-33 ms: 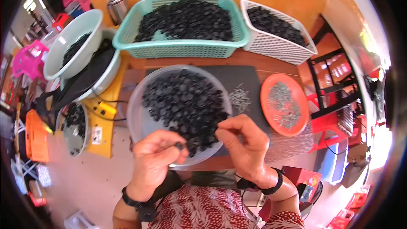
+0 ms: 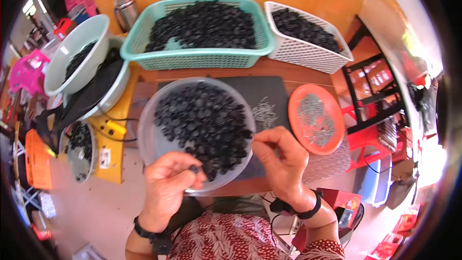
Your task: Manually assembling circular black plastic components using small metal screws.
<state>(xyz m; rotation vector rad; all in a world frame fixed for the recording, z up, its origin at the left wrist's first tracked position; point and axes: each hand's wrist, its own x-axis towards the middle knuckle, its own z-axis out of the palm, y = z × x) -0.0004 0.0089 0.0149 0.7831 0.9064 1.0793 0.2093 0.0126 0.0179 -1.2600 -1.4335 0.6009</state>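
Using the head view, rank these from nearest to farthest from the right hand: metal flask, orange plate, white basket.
1. Orange plate: just beyond the right hand, toward the right.
2. White basket: farther back, right side.
3. Metal flask: back left.

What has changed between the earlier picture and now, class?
The right hand has shifted rightward, its fingertips now by the clear bowl's right rim; the camera view has moved slightly too. The left hand still pinches a black piece; bowl, green basket and orange plate stayed put.
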